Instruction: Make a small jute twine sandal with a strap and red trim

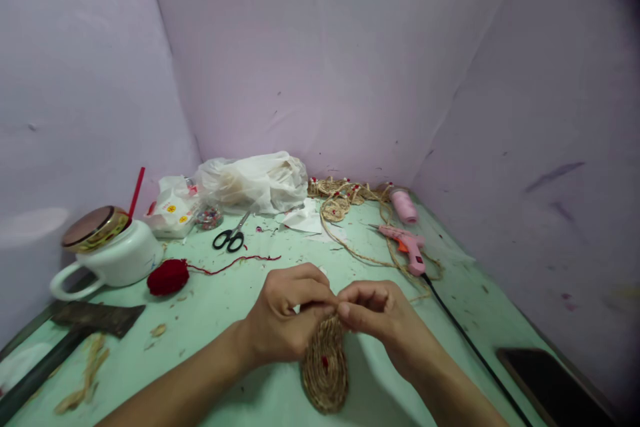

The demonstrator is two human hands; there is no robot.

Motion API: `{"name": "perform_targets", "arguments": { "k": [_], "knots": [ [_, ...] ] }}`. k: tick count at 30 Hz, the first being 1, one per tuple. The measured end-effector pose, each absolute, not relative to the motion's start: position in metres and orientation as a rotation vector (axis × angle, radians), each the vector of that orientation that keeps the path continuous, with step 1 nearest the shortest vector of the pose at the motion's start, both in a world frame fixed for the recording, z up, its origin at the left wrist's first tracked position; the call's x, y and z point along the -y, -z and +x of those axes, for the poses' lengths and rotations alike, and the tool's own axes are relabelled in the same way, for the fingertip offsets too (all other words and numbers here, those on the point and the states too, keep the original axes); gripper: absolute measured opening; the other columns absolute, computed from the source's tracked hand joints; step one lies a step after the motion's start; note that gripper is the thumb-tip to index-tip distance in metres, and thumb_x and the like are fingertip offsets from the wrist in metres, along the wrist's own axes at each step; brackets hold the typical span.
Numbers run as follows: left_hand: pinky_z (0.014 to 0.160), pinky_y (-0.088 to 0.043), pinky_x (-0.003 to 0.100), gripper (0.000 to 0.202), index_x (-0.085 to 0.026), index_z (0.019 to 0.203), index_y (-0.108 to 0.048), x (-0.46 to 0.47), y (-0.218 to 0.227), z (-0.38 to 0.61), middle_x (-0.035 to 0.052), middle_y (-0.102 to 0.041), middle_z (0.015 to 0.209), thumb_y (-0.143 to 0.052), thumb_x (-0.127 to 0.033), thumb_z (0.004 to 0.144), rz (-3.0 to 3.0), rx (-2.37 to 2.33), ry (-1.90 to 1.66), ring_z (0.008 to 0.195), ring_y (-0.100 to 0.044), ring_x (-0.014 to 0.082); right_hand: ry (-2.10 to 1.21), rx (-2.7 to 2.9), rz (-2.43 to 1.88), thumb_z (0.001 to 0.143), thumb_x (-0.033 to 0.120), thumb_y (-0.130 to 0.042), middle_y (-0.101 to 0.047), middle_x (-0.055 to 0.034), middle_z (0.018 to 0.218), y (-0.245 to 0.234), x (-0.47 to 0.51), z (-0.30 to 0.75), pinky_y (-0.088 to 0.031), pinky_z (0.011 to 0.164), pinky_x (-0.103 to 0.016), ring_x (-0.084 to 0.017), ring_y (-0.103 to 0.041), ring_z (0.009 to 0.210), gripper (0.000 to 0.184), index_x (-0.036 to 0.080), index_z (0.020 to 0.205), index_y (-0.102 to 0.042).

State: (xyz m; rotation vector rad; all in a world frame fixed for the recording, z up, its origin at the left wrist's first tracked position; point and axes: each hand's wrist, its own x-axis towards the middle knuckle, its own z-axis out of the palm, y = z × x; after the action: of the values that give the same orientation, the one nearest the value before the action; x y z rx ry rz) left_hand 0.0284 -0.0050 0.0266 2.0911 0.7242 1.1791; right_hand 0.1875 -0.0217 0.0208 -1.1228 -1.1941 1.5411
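Observation:
A long oval piece of coiled straw cord, shaped like a small shoe sole with a red spot in its middle, hangs below my fingers at the front of the table. My left hand pinches its upper end between thumb and fingers. My right hand meets the left at that same tip, thumb and forefinger pressed together. What lies between the right fingertips is too small to make out. To the right, beyond my hands, lies a pink glue gun with a black cord.
Behind are scissors, a white plastic bag, coiled straw pieces and a pink spool. On the left lie a red yarn ball, a white mug and a hatchet. A dark phone rests at right.

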Motion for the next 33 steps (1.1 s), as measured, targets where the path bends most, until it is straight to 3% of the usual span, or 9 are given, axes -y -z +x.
{"name": "perform_targets", "arguments": {
  "k": [6,10,13,21,28,33],
  "knots": [
    [0.063,-0.048,0.025,0.017,-0.016,0.07,-0.07,-0.016,-0.043,0.011,0.0061,-0.065,0.07,-0.053,-0.017,0.072,2.159,-0.816,-0.852,0.066,-0.06,0.0151,-1.312,1.246,-1.299,0.056,0.032,-0.065,-0.047,0.0029,0.046,-0.021,0.021,0.184,-0.028,0.046,-0.022,-0.009,-0.037,0.047,0.019,0.014,0.053,-0.061],
    [0.059,-0.045,0.024,0.017,-0.017,0.067,-0.069,-0.057,-0.042,-0.029,0.0032,-0.067,0.069,-0.051,-0.018,0.067,2.166,-1.489,-0.777,0.062,-0.059,0.0151,-0.946,1.154,-1.353,0.058,0.034,-0.062,-0.05,0.0013,0.051,-0.018,0.013,0.197,-0.033,0.046,-0.023,-0.011,-0.041,0.05,0.017,0.017,0.057,-0.061],
    [0.055,-0.041,0.025,0.017,-0.017,0.059,-0.068,-0.08,-0.022,-0.047,0.0041,-0.066,0.06,-0.052,-0.015,0.062,2.197,-1.594,-0.651,0.058,-0.058,0.0172,-0.847,1.034,-1.356,0.06,0.035,-0.062,-0.049,0.0022,0.05,-0.014,0.008,0.207,-0.032,0.043,-0.023,-0.011,-0.041,0.047,0.016,0.019,0.061,-0.061],
    [0.059,-0.036,0.027,0.016,-0.016,0.054,-0.064,-0.087,0.017,-0.042,0.0096,-0.065,0.069,-0.05,-0.01,0.059,2.269,-1.662,-0.458,0.066,-0.057,0.0199,-0.889,0.996,-1.288,0.063,0.034,-0.064,-0.043,0.0054,0.049,-0.014,0.011,0.201,-0.025,0.04,-0.02,-0.007,-0.033,0.043,0.018,0.017,0.064,-0.059],
    [0.05,-0.031,0.022,0.014,-0.018,0.057,-0.057,-0.049,-0.03,-0.014,0.0024,-0.059,0.057,-0.045,-0.014,0.065,2.26,-1.558,-0.444,0.055,-0.05,0.0143,-1.042,1.028,-1.225,0.066,0.033,-0.064,-0.054,0.0032,0.054,-0.018,0.018,0.19,-0.027,0.038,-0.018,-0.004,-0.034,0.041,0.018,0.015,0.066,-0.06],
    [0.047,-0.027,0.021,0.016,-0.017,0.055,-0.057,-0.003,-0.057,0.012,-0.0012,-0.051,0.049,-0.045,-0.014,0.065,2.29,-1.387,-0.366,0.048,-0.042,0.0105,-1.202,1.133,-1.153,0.072,0.033,-0.061,-0.066,-0.0049,0.078,-0.023,0.03,0.175,-0.036,0.042,-0.018,-0.005,-0.048,0.043,0.018,0.015,0.069,-0.059]
  ]
}}
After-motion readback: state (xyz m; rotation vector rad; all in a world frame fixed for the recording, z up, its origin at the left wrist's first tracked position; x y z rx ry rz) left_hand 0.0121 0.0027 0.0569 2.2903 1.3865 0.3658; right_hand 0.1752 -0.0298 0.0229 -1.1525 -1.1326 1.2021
